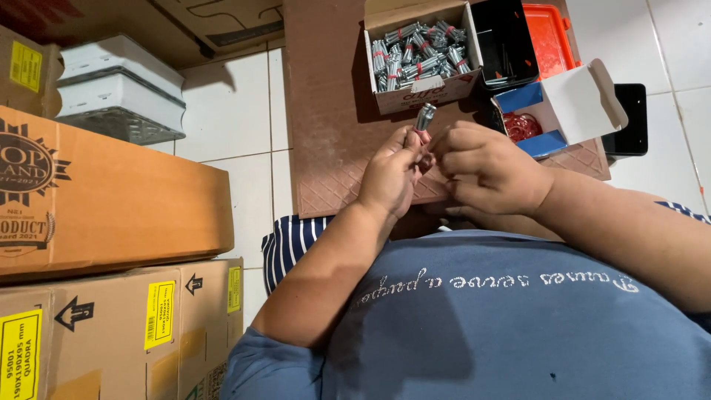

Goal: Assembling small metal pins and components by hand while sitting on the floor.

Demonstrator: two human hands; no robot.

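My left hand [392, 174] and my right hand [485, 167] meet in front of my chest. Between their fingertips they pinch a silver metal anchor bolt [424, 117] with a red band, its end pointing away from me. Just beyond it sits an open white cardboard box [415, 92] holding several similar silver bolts with red bands. To the right stands a small open white-and-blue box [574, 104] with red rings [521, 126] inside.
A brown board [326, 111] on the white tiled floor bears the boxes. A black tray and an orange lid [548, 33] lie at the far side. Large cardboard cartons [111, 200] stack at my left, with white containers [118, 85] behind them.
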